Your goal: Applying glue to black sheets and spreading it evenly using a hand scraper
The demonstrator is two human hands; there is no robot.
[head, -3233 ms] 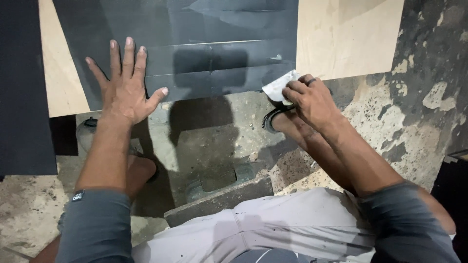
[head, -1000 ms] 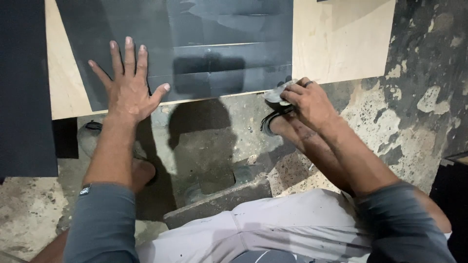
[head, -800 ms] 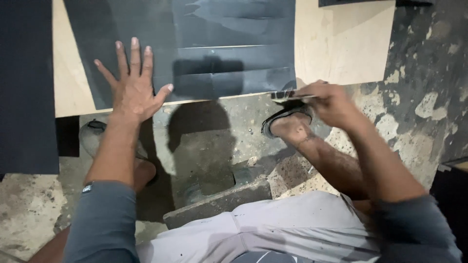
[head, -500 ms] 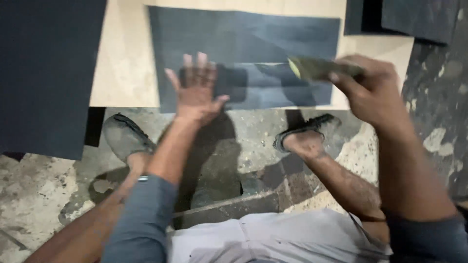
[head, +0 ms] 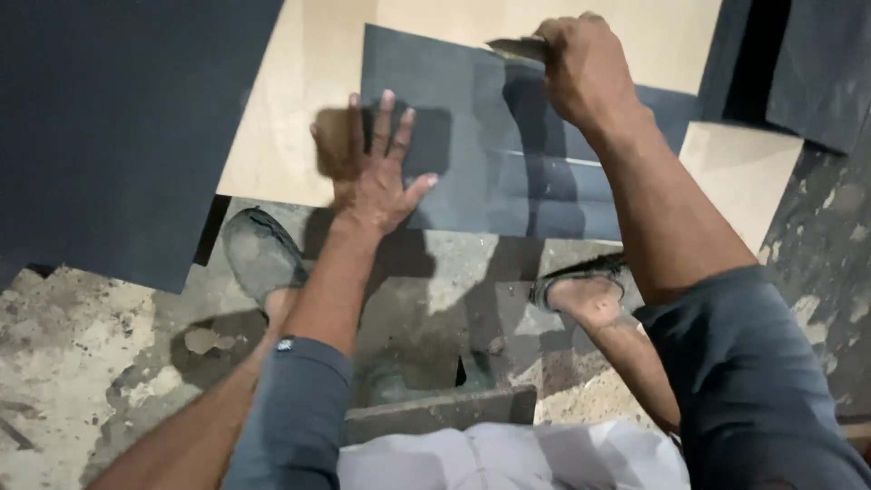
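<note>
Left hand [head: 372,177]: flat, fingers spread, palm down on the near left corner of the dark grey sheet [head: 508,154], partly over the pale wooden board [head: 299,127] beneath. Nothing gripped.

Right hand [head: 581,63]: closed in a fist round a small flat scraper-like piece [head: 515,47], its edge touching the far edge of the dark grey sheet. Material of the piece not discernible.

Dark grey sheet: lying flat on the pale wooden board, creased across its middle, near edge flush with the board's near edge.

Left of the dark grey sheet: a large dark panel [head: 127,127] overlapping the board. Right of it: further dark panels [head: 807,63] and a smaller pale board offcut [head: 739,172].

Nearer than the sheet: two sandalled feet, left foot [head: 259,254] and right foot [head: 585,290], on a stained concrete floor [head: 73,363].
</note>
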